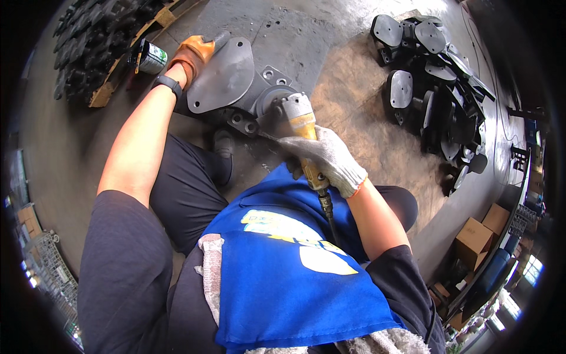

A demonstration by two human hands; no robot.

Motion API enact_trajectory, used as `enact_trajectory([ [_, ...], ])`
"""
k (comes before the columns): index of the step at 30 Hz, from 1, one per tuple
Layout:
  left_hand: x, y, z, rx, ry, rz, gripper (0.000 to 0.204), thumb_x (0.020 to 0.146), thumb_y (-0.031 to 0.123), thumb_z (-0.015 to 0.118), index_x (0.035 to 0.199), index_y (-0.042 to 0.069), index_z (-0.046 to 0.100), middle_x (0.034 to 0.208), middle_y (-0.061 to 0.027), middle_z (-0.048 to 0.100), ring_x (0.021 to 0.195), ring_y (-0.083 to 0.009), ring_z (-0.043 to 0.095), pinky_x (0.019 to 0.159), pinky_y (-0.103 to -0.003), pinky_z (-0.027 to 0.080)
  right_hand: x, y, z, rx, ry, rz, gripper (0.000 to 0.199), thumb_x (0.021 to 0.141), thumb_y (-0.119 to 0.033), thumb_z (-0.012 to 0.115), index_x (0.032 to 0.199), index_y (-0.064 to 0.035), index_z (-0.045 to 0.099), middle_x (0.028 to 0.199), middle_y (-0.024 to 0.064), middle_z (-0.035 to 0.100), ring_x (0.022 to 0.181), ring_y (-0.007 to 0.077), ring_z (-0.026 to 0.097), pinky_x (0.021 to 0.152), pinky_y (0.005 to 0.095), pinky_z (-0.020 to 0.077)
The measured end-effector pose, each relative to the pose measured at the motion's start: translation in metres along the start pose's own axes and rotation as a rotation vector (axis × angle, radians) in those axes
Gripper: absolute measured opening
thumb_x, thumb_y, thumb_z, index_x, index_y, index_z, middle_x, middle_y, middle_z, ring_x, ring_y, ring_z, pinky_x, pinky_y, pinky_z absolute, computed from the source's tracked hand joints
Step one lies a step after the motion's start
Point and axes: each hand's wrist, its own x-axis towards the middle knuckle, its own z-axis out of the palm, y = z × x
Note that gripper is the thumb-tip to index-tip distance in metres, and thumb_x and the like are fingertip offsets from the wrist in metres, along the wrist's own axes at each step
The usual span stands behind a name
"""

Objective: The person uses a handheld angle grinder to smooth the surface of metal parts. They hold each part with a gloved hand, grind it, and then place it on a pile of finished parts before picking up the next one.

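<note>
In front of me is a dark grey metal part with a broad oval flange plate [223, 79]. Holes pierce the plate's two ends, and smaller lugs with holes stick out by its neck. My left hand [194, 54], in an orange work glove, grips the far left edge of that plate. My right hand [330, 154], in a whitish knit glove, is closed round the yellow body of an angle grinder [302, 123]. The grinder's head is at the neck of the part, right of the plate; its disc is blurred, and I cannot tell whether it touches the metal.
A heap of similar metal parts [433, 88] lies on the floor to the right. At the far left, dark parts are stacked on a wooden pallet [103, 91], with a labelled can [153, 58] beside it. Cardboard boxes [473, 239] stand at the right. A hose [328, 209] trails from the grinder across my blue apron.
</note>
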Motion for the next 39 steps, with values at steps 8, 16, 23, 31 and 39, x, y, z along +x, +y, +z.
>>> enact_trajectory([
  [8,0.010,-0.031,0.021,0.095,0.084,0.086,0.024,0.090,0.020,0.059,0.111,0.013,0.068,0.095,-0.0171,0.069,0.093,-0.0351,0.067,0.081,-0.040,0.054,0.006,0.004,-0.005,0.100,0.019,-0.029,0.031,0.091,-0.024,0.070,0.106,0.0018,0.063,0.079,0.0107,0.065,0.059,0.0189,0.064,0.051,0.0303,0.0536],
  [16,-0.001,-0.011,-0.008,0.412,-0.004,0.450,0.033,0.096,0.027,0.053,0.129,0.029,0.056,0.105,-0.0157,0.068,0.095,-0.0376,0.067,0.081,-0.042,0.055,-0.016,0.021,-0.017,0.141,0.078,-0.051,0.030,0.090,-0.025,0.071,0.102,0.0019,0.063,0.079,0.0120,0.066,0.060,0.0193,0.064,0.051,0.0304,0.0539],
  [23,0.005,-0.013,0.005,0.322,0.066,0.257,0.028,0.096,0.027,0.054,0.123,0.023,0.060,0.104,-0.0183,0.068,0.095,-0.0395,0.067,0.082,-0.043,0.055,-0.033,0.024,-0.012,0.183,0.071,-0.026,0.032,0.089,-0.026,0.071,0.102,0.0018,0.063,0.082,0.0121,0.067,0.065,0.0200,0.065,0.058,0.0302,0.0544],
  [31,-0.003,-0.002,-0.008,0.149,-0.323,0.039,0.046,0.091,0.048,0.056,0.114,0.010,0.069,0.115,-0.0173,0.067,0.107,-0.0373,0.064,0.089,-0.044,0.052,-0.061,0.031,-0.026,0.512,0.177,-0.321,0.035,0.092,-0.026,0.066,0.110,0.0037,0.063,0.096,0.0130,0.068,0.080,0.0210,0.066,0.075,0.0305,0.0555],
  [39,-0.031,0.025,-0.049,-0.092,-0.191,0.047,0.055,0.087,0.050,0.057,0.109,0.002,0.069,0.116,-0.0238,0.065,0.108,-0.0411,0.062,0.091,-0.044,0.050,-0.027,0.037,-0.035,0.479,0.322,-0.372,0.033,0.090,-0.024,0.069,0.108,0.0032,0.061,0.092,0.0127,0.068,0.073,0.0210,0.067,0.067,0.0318,0.0573],
])
